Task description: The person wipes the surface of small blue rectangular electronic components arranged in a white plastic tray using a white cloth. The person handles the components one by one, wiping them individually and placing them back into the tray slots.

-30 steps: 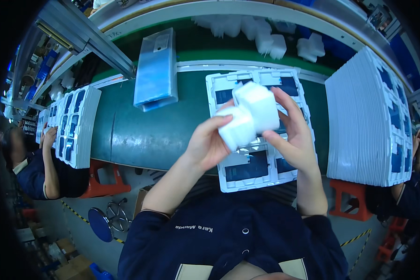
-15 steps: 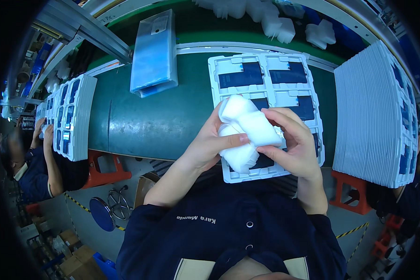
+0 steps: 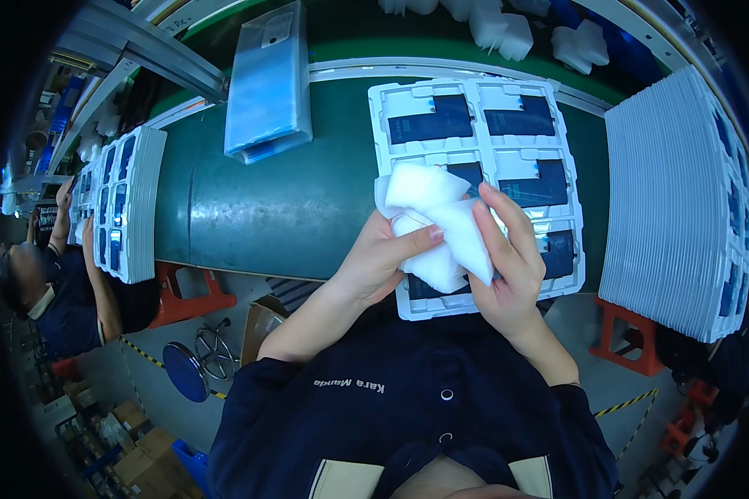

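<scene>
"Head view: what's changed?"

"Half a second ago the foam was a rounder bundle; now a flap slants off its right side."

"And the hands?"

"The left hand pinches the foam, thumb on top. The right hand curls at the flap's edge; whether it grips, I can't tell."

"Where's the foam?"

"Above the tray, hiding its lower left part."

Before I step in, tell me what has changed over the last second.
The white foam bundle has come toward the person over the white tray, baring its far pockets. A flap now spreads from the bundle's right side, at the right hand's fingers. The left hand still holds the bundle; tray and clear plastic sleeve appear unmoved.
</scene>
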### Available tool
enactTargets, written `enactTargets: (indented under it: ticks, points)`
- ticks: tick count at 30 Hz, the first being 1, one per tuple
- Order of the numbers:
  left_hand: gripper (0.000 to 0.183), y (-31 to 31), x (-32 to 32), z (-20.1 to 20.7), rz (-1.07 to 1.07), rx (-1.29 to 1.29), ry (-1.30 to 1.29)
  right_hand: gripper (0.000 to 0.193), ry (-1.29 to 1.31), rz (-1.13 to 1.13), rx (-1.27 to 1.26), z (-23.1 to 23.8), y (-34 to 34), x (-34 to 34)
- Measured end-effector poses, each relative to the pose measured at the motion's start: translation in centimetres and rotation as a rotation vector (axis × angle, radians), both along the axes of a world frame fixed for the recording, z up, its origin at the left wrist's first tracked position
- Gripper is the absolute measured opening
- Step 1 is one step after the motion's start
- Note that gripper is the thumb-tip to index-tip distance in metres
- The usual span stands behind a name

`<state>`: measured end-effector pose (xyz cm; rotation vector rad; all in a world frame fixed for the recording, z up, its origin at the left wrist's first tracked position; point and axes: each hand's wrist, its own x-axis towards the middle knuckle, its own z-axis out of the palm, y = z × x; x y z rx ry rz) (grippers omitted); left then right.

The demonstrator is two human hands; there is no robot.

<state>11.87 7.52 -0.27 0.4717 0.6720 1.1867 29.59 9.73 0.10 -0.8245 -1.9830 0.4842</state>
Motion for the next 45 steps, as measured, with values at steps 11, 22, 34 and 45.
enactTargets:
  ticks: [11, 22, 34, 45]
  points:
    - [0.043, -0.5, 0.7, -1.2, 0.112, -0.126, -0.066, 0.049, 0.059, -0.032, -0.043, -0.5, -0.9, -0.7]
    - [0.043, 1.6, -3.4, 0.3, 0.106, -0.105, 0.072, 0.044, 0.415, 0.086, -0.666, -0.6, 0.9, 4.4]
    - [0.093, 9.9, -6.2, 3.2, 0.487, 0.319, 0.565, 0.034, 0.659, -0.283, -0.620, 0.2, 1.2, 4.9]
    - [0.070, 0.0, 5.1, 0.1, 0.271, 0.298, 0.072, 0.039, 0.910, 0.096, -0.855, 1.3, -1.2, -2.2]
